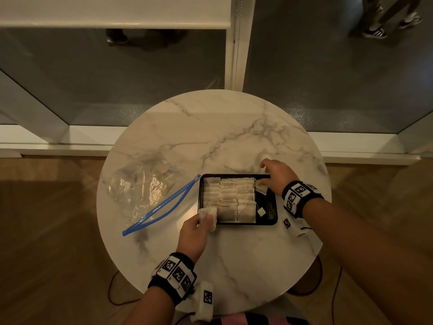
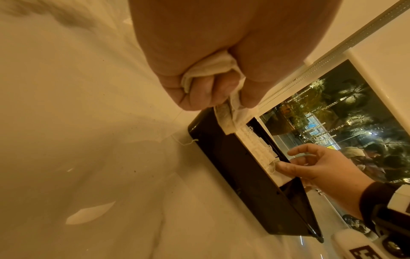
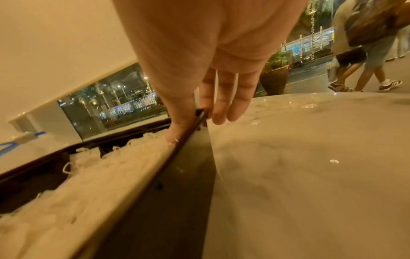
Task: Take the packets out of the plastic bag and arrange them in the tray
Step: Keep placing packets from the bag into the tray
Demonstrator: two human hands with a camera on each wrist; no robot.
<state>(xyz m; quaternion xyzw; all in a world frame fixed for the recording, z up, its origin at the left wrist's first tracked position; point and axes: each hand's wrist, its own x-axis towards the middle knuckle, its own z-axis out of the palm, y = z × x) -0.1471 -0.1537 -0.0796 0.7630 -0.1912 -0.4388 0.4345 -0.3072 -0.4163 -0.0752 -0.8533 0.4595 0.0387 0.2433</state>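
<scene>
A black tray [image 1: 234, 223] sits mid-table, most of it filled with rows of white tea-bag packets [image 1: 228, 198]. My left hand [image 1: 199, 225] is at the tray's near-left corner and grips a small bunch of packets [image 1: 208, 215], seen crumpled in the fist [image 2: 213, 70] in the left wrist view. My right hand [image 1: 273, 174] is at the far-right corner. Its thumb [image 3: 175, 128] presses on a loose packet [image 1: 262, 189] inside the rim, while its fingers [image 3: 235, 101] lie straight outside it. The clear plastic bag [image 1: 145, 191] with a blue zip lies open on the left, with a few packets in it.
The round marble table [image 1: 234, 137] stands against a window; its far half and near edge are bare. The right strip of the tray holds only a loose tag [image 1: 260, 211]. Cables run on the wooden floor below. People walk outside the glass.
</scene>
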